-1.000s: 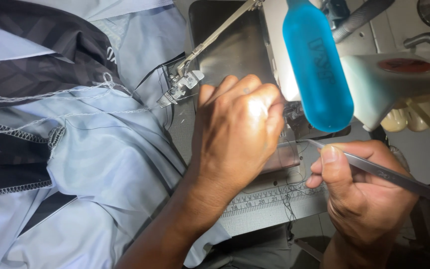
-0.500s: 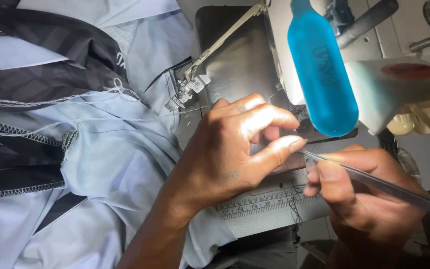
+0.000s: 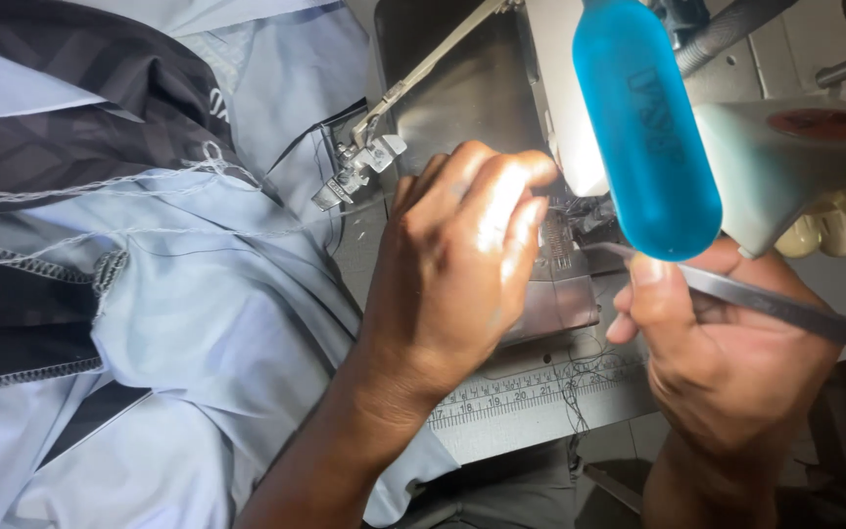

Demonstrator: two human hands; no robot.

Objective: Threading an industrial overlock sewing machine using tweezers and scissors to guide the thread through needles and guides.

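From the head view, my left hand (image 3: 462, 274) rests curled by the sewing machine's ribbed metal needle plate (image 3: 558, 245), holding nothing visible. My right hand (image 3: 727, 353) pinches slim steel tweezers (image 3: 775, 306) beneath a translucent blue bottle (image 3: 648, 127). Pale blue fabric (image 3: 198, 323) lies left.

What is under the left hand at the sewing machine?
Under the left hand lies the machine's metal plate, with a ruler strip nearer the person. The fingertips hide the needle area. The right hand points metal tweezers toward it.
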